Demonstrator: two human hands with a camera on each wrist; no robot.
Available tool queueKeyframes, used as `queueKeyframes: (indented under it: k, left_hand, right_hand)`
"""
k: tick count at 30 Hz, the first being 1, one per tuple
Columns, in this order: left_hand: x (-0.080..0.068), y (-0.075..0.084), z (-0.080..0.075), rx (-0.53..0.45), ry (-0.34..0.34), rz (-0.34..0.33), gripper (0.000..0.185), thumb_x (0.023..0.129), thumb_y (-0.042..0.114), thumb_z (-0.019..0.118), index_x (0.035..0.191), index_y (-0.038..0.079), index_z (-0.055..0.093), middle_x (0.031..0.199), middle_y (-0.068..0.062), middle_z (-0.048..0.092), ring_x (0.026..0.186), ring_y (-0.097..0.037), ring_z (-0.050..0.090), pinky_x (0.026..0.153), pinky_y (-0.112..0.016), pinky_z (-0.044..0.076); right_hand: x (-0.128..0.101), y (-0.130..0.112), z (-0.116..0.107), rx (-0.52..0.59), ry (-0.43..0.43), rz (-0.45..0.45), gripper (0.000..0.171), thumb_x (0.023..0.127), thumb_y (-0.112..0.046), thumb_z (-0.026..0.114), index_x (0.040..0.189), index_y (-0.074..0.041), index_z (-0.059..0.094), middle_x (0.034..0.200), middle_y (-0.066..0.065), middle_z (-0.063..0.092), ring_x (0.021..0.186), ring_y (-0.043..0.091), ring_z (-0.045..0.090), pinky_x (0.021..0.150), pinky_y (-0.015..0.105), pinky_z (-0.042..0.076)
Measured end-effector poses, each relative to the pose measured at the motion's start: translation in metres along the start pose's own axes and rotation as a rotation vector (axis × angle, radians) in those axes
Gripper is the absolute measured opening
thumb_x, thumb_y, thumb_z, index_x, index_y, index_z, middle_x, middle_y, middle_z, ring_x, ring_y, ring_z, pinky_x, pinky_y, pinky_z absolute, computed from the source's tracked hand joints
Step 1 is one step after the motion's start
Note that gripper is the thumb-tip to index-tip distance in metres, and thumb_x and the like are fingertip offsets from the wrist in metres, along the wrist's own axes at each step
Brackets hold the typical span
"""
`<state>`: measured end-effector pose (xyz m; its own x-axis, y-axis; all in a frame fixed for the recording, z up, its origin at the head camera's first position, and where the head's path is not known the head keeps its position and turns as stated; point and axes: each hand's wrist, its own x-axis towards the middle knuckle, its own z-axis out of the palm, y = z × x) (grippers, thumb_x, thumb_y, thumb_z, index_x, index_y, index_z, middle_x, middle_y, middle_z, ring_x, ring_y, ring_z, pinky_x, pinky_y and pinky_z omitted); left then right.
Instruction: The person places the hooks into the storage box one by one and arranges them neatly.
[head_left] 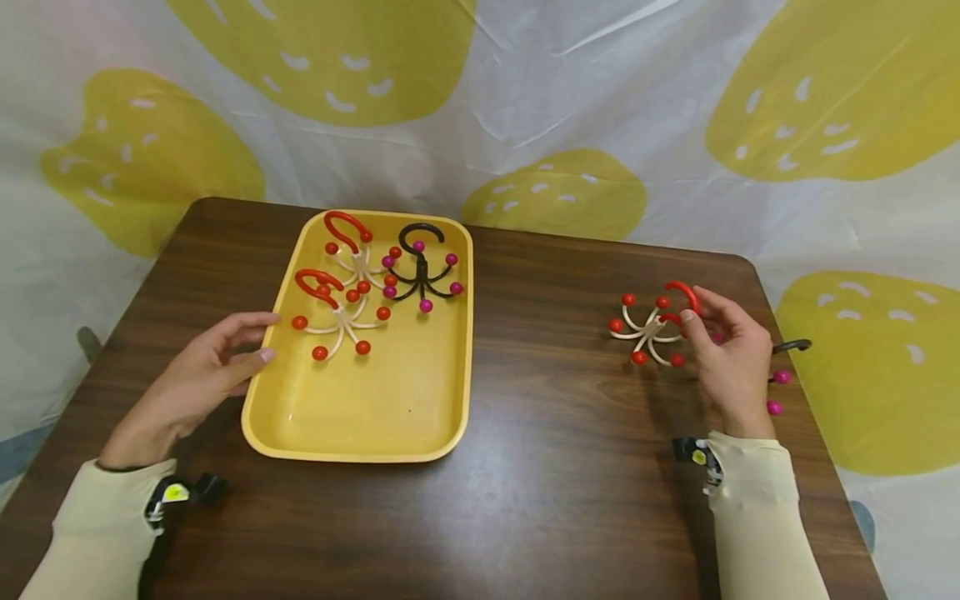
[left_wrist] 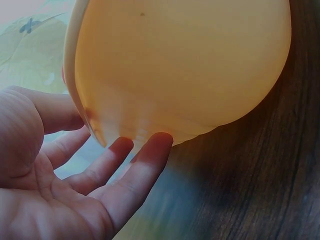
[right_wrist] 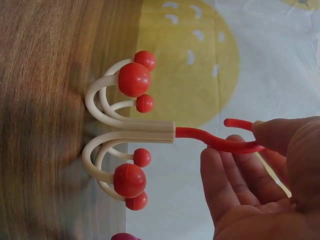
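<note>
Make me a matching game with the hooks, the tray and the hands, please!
Things:
1. Black hook
2. Cream hook with red balls
3. Left hand
4. Yellow tray

Places or states:
A. Pinched by the right hand
B. Resting on the brown table
C. Lying in the tray's far corner
D. Touching the tray's edge

Pairs: 1-C, 2-A, 3-D, 4-B

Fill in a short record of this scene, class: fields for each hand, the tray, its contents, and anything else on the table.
left hand: open, fingertips against the yellow tray at its near left rim
right hand: pinches the red hook of a cream hanger with red balls, its prongs on the table
tray contents: two cream-and-red hangers, one black hanger with magenta balls
other: black-and-magenta hanger partly hidden behind the right hand
</note>
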<state>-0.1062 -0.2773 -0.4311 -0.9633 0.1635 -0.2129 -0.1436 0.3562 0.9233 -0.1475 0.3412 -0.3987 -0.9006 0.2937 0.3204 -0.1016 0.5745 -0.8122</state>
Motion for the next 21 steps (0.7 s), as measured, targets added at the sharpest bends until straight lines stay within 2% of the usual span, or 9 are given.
queueKeyframes:
  k: [9, 16, 21]
  left_hand:
    - [-0.0014, 0.0006, -0.0001, -0.004, -0.005, 0.004, 0.057, 0.11, 0.021, 0.06, 0.16, 0.006, 0.037, 0.15, -0.026, 0.048, 0.104, -0.001, 0.068, 0.081, -0.03, 0.063]
    - [-0.0008, -0.0016, -0.0003, 0.003, -0.001, -0.006, 0.058, 0.109, 0.022, 0.06, 0.161, 0.008, 0.037, 0.151, -0.026, 0.048, 0.104, -0.001, 0.068, 0.081, -0.029, 0.063]
    - [0.0003, -0.0027, -0.0009, -0.016, -0.007, 0.008, 0.057, 0.11, 0.021, 0.06, 0.16, 0.006, 0.037, 0.151, -0.026, 0.048, 0.104, -0.003, 0.069, 0.081, -0.029, 0.063]
  right_hand:
    - [0.0024, -0.0012, 0.0015, 0.03, 0.031, 0.011, 0.032, 0.099, -0.012, 0.075, 0.131, -0.008, 0.075, 0.093, -0.021, 0.072, 0.074, -0.004, 0.071, 0.068, 0.009, 0.055]
    - [0.0036, -0.0013, 0.0028, 0.029, 0.065, 0.004, 0.031, 0.098, -0.013, 0.076, 0.129, -0.008, 0.076, 0.091, -0.025, 0.071, 0.075, -0.006, 0.069, 0.069, 0.008, 0.054]
    - [0.006, 0.0005, 0.0024, 0.045, 0.088, -0.012, 0.031, 0.098, -0.008, 0.075, 0.128, -0.002, 0.075, 0.091, -0.026, 0.071, 0.078, -0.009, 0.068, 0.071, 0.006, 0.053]
